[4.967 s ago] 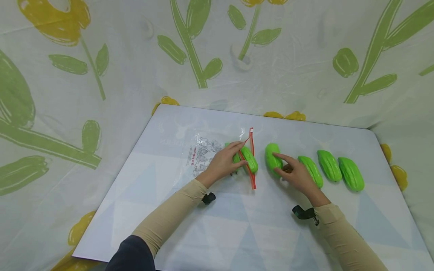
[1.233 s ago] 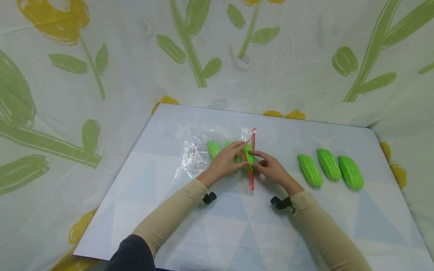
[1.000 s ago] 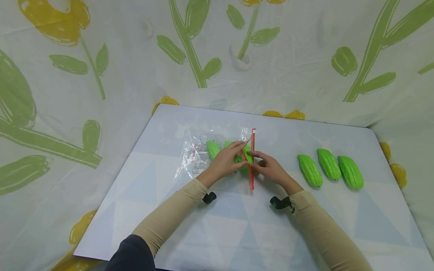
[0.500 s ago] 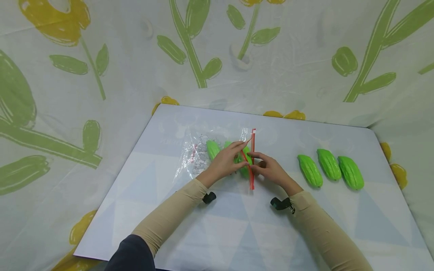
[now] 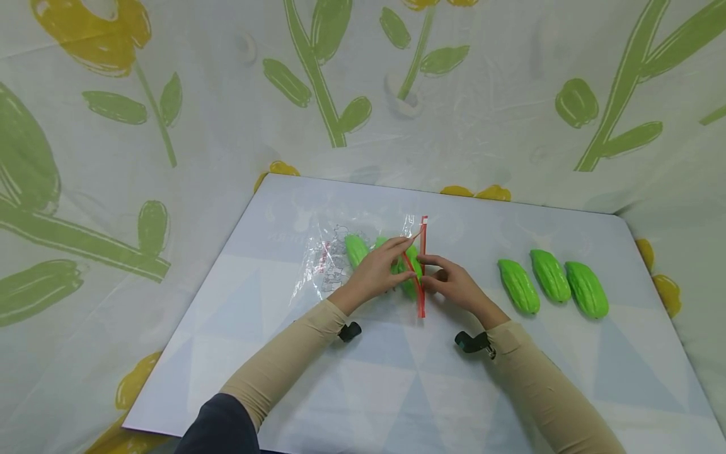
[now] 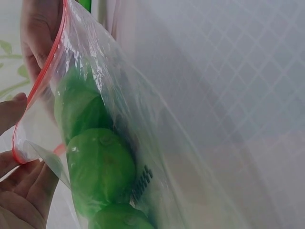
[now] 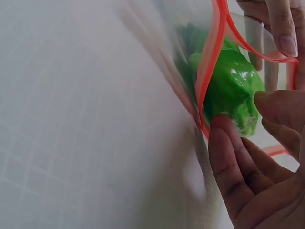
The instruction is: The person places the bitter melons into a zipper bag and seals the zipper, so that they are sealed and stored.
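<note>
A clear zip bag [image 5: 340, 261] with a red zip strip [image 5: 422, 265] lies on the white table [image 5: 397, 378], mouth to the right. My left hand [image 5: 404, 257] pinches the upper lip and holds the mouth apart. My right hand [image 5: 433, 272] grips the end of a green toy gourd [image 5: 412, 272] that sits in the mouth. The right wrist view shows this gourd [image 7: 228, 90] just past the red strip [image 7: 212, 62], my fingers [image 7: 233, 176] on its end. Other green gourds [image 6: 97, 167] lie deeper in the bag; one [image 5: 356, 249] is near its far end.
Three more green gourds [image 5: 518, 285] [image 5: 550, 275] [image 5: 587, 289] lie in a row on the table to the right of my right hand. Flower-printed plastic sheeting [image 5: 170, 126] surrounds the table on all sides.
Five seconds ago my right hand held a gourd outside the bag; that gourd now sits in the bag's mouth. Over the last second the right hand has barely shifted; the left has kept its hold.
</note>
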`<state>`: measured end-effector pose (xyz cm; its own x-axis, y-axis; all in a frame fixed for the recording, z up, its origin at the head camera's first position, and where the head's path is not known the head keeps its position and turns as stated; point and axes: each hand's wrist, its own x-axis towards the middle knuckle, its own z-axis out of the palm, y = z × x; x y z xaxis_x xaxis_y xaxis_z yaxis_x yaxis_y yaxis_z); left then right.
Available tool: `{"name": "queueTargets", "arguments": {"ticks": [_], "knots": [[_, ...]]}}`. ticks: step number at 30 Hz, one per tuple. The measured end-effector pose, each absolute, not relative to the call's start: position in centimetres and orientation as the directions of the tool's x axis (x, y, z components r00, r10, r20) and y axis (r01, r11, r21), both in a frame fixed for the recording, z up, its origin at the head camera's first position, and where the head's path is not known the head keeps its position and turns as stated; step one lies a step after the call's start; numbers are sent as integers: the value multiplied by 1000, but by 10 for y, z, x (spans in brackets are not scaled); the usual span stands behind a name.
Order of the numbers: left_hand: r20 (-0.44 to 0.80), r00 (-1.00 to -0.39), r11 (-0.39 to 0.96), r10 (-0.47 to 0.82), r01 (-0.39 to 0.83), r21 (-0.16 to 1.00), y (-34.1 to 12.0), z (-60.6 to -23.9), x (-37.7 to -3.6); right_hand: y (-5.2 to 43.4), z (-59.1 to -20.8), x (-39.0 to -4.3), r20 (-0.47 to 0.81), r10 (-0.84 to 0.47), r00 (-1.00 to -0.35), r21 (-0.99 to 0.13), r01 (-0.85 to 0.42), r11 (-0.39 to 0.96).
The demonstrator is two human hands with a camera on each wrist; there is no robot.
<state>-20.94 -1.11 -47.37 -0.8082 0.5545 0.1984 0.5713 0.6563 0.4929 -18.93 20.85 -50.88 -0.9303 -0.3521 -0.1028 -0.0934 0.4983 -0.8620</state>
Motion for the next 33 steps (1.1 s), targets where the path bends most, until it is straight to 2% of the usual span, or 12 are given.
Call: {"name": "queueTargets", "arguments": {"ticks": [26,33], "knots": [[169,-819,670,548,551,497,-10,-474,-209,254,-505,-170,-63,-299,-952,-806,-128,578],[186,-810,662,556,567,490,-11,-476,-210,267,-498,-162,-11,-296,-955,-808,-166,565]]}}
